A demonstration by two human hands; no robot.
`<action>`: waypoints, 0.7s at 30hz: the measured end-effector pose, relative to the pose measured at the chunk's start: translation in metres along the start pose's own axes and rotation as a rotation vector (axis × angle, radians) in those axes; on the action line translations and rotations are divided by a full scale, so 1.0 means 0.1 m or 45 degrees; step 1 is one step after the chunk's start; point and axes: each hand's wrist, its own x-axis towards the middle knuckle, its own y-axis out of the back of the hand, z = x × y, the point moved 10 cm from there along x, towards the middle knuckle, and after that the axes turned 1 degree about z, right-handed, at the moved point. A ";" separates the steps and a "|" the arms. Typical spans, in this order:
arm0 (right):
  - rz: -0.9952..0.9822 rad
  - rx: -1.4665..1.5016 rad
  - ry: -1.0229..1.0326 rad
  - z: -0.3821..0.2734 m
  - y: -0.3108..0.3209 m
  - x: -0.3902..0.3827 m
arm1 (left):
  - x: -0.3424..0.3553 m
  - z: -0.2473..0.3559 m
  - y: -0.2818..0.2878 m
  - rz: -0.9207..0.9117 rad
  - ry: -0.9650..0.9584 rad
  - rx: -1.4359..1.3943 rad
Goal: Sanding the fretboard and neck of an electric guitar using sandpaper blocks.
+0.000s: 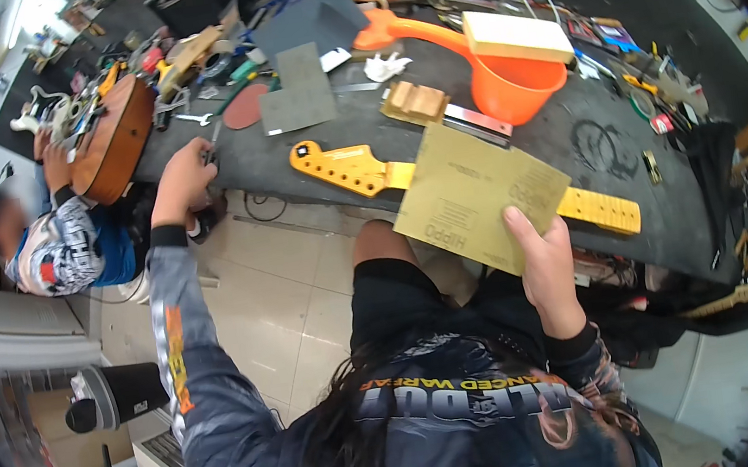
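Head view, right hand (545,259) raised, grip pinching sandpaper sheet (477,195), left hand (184,180) curled closed at bench edge (272,167)

My right hand (545,259) holds a sandpaper sheet (477,195) over the guitar neck (366,171) on the bench (290,155); bucket (514,81) at one o'clock, my left hand (185,177) at nine.

Tan printed sheet (472,195) held in right hand (545,259).
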 end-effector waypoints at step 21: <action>-0.145 0.017 0.045 -0.14 -0.17 0.28 | -2.16 3.42 -1.15 -0.680 -0.296 -1.356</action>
